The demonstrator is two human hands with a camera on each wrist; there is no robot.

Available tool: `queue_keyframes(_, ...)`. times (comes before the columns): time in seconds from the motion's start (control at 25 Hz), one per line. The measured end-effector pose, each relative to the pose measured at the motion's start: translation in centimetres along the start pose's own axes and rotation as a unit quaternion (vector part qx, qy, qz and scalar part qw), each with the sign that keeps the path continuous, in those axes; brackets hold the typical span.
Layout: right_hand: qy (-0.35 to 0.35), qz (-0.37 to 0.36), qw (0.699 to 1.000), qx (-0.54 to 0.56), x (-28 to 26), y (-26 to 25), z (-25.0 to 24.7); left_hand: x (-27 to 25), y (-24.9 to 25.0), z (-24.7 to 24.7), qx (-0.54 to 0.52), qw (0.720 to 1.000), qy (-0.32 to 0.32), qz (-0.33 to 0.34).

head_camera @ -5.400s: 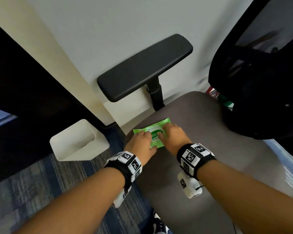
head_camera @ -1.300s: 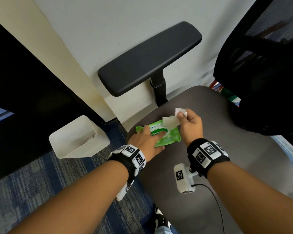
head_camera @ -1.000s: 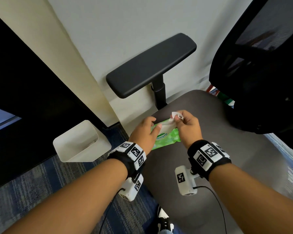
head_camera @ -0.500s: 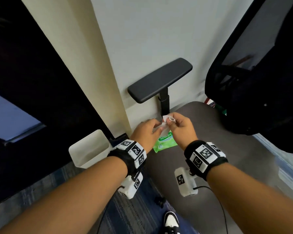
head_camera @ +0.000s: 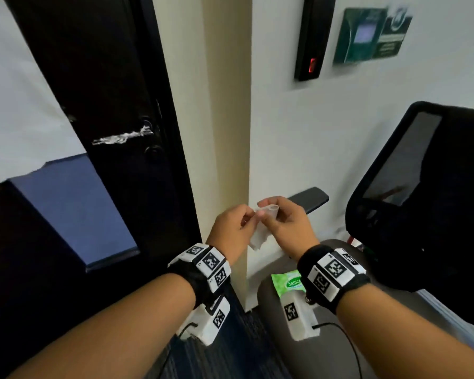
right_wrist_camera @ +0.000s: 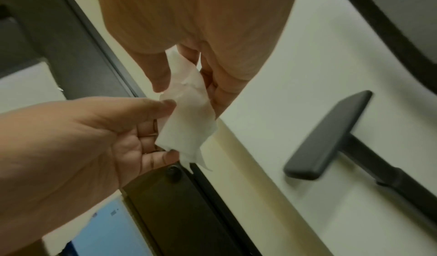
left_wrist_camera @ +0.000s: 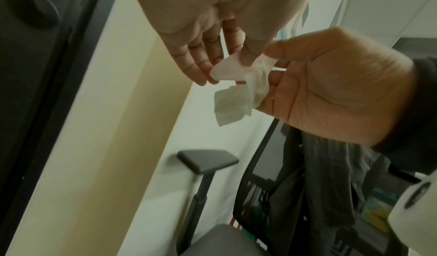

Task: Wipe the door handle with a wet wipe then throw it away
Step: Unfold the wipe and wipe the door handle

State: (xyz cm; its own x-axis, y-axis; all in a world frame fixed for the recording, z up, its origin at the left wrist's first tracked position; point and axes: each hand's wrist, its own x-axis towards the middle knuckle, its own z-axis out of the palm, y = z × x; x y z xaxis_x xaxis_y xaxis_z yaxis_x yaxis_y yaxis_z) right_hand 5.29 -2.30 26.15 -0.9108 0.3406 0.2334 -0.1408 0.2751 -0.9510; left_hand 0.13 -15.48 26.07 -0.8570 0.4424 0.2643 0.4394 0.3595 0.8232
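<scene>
The wet wipe (head_camera: 258, 236) is pinched between both hands, left hand (head_camera: 231, 231) and right hand (head_camera: 286, 228), apparently for unfolding; the door handle (head_camera: 122, 136) waits at ten o'clock.

Count, all views. Hands: two, one left hand (head_camera: 231, 227) and one right hand (head_camera: 286, 225). Wet wipe (head_camera: 258, 237): one, white, crumpled. Wipe pack (head_camera: 288, 283): one, green. Door handle (head_camera: 122, 137): one, on the one dark door (head_camera: 99, 77). Office chair (head_camera: 427, 214): one; armrest (head_camera: 309, 199) visible: one. Wall-mounted card reader (head_camera: 311, 36): one, with one red light. Green wall sign (head_camera: 370, 34): one. Wrist bands with printed markers: two, one per wrist. Wrist cameras: two, one below each band.
</scene>
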Motion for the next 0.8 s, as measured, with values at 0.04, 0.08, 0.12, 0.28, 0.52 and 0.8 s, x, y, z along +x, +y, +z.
queue_keyframes(0.04,-0.005,-0.014,1.0,0.0,0.1,-2.3,0.7,0.0,1.1,-2.1,-0.004,1.0,0.019,0.009)
queue_keyframes(0.08,-0.009,-0.027,1.0,0.002,0.4,-4.5,1.5,0.1,2.2,-4.2,-0.008,0.999,0.036,0.014)
queue_keyframes(0.12,-0.011,-0.03,0.999,0.006,0.6,-6.0,2.0,0.1,3.0,-5.5,-0.016,0.999,0.046,0.015)
queue_keyframes(0.28,-0.013,-0.047,0.997,0.065,1.1,-14.3,5.0,-0.7,7.2,-13.1,-0.044,0.993,0.107,0.037)
queue_keyframes(0.52,-0.034,-0.099,0.992,0.075,0.8,-25.1,9.2,-1.9,13.4,-23.6,-0.025,0.979,0.184,0.08)
queue_keyframes(0.8,0.004,-0.112,0.984,0.136,0.4,-32.5,12.8,-3.1,16.3,-30.9,-0.094,0.986,0.133,0.037)
